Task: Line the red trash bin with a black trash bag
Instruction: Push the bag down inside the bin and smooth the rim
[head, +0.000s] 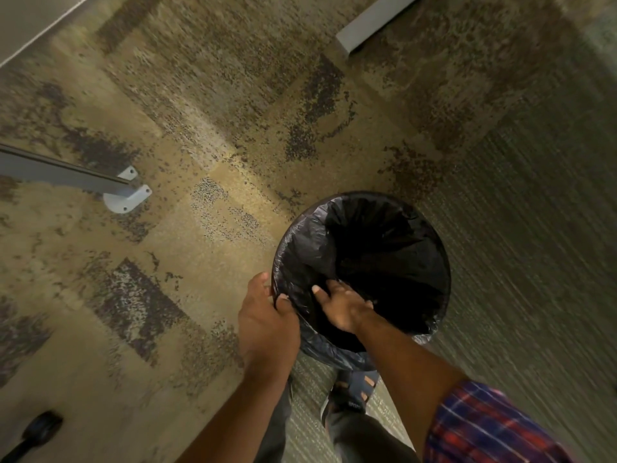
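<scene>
A round trash bin stands on the carpet just ahead of my feet. A black trash bag [374, 255] covers its whole rim and hangs down inside, so no red of the bin shows. My left hand [267, 325] grips the bag-covered rim at the near left edge, thumb over the top. Inside the opening, my right hand [340, 305] presses with spread fingers against the bag on the near left inner wall. The bag's hem bunches outside the rim at the near side [337, 355].
Patterned brown carpet surrounds the bin. A grey metal leg with a bolted white foot plate [128, 195] stands to the left. Another grey panel edge [370, 18] is at the top. A dark object [41, 427] lies at the bottom left. My sandalled foot [350, 392] is beside the bin.
</scene>
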